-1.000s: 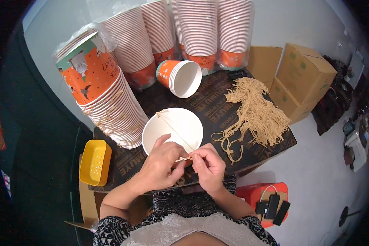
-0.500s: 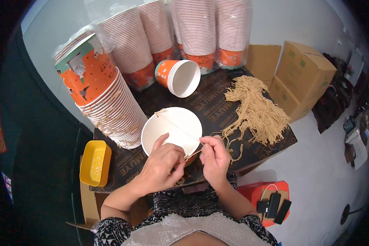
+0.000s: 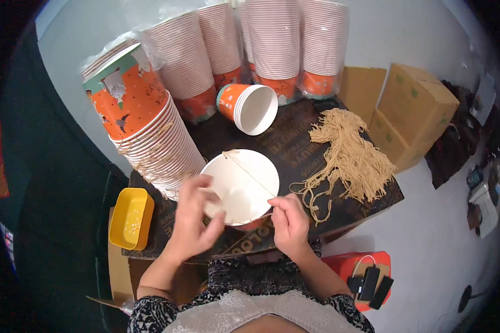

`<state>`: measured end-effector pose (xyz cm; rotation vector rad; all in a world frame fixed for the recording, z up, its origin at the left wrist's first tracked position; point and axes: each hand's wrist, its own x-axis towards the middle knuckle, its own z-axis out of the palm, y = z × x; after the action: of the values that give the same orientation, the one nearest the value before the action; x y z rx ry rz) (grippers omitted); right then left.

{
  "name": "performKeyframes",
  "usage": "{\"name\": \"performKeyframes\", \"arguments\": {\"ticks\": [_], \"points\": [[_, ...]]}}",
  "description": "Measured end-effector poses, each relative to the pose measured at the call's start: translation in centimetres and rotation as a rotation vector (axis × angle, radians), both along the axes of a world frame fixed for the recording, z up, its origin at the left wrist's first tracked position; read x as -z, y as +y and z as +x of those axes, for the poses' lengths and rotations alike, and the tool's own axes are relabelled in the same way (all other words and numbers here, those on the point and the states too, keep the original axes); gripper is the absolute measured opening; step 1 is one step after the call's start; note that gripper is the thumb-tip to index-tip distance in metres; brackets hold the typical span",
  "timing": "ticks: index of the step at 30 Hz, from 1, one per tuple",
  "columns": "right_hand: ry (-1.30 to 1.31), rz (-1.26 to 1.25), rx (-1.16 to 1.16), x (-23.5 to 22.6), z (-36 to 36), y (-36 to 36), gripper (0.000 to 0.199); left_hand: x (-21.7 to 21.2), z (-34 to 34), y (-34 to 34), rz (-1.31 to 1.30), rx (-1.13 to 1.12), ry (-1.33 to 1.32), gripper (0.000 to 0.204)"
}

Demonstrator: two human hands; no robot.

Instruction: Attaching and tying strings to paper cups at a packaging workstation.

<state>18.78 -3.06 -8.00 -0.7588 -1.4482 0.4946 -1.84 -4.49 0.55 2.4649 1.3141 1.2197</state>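
Note:
A paper cup (image 3: 241,186), white inside, stands mouth up at the front of the dark table. A thin tan cord (image 3: 249,175) is fixed at its far rim and runs across the mouth to my right hand (image 3: 290,222), whose thumb and fingers pinch it beside the near right rim. At the cup's left side is my left hand (image 3: 191,219). Its fingers are blurred by motion, but thumb and fingers are apart and nothing shows between them. Whether they touch the cup is not clear. A loose bundle of tan cords (image 3: 353,155) lies to the right.
A tall stack of nested cups (image 3: 161,144) with cords leans at the left, near a yellow tray (image 3: 132,219) holding small white bits. Several nested cups (image 3: 255,110) lie sideways behind. Wrapped cup stacks (image 3: 272,41) line the back. Cardboard boxes (image 3: 414,111) stand to the right.
My left hand has let go near the cup's front rim and moved left, its fingers spreading. My right hand keeps its pinch on the cord. The whole view has shifted slightly.

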Motion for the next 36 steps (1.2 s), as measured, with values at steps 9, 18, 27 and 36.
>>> {"name": "performKeyframes", "arguments": {"ticks": [9,18,27,36], "points": [[-0.087,0.133,-0.214,-0.4,-1.1,-2.6,0.018,3.1,-2.6,1.9,-0.249,-0.467,-0.482,0.023],[-0.167,0.164,-0.553,0.1,-2.2,-4.8,0.022,4.7,-3.7,-3.4,-0.221,-0.280,-0.838,0.010],[0.073,-0.004,-0.260,2.7,3.0,-1.1,0.015,-9.8,-11.6,-7.4,0.523,-0.900,-0.272,0.018],[0.275,-0.349,-0.228,5.5,4.3,0.0,0.015,-23.3,-7.9,6.2,1.084,-0.864,0.812,0.014]]}}
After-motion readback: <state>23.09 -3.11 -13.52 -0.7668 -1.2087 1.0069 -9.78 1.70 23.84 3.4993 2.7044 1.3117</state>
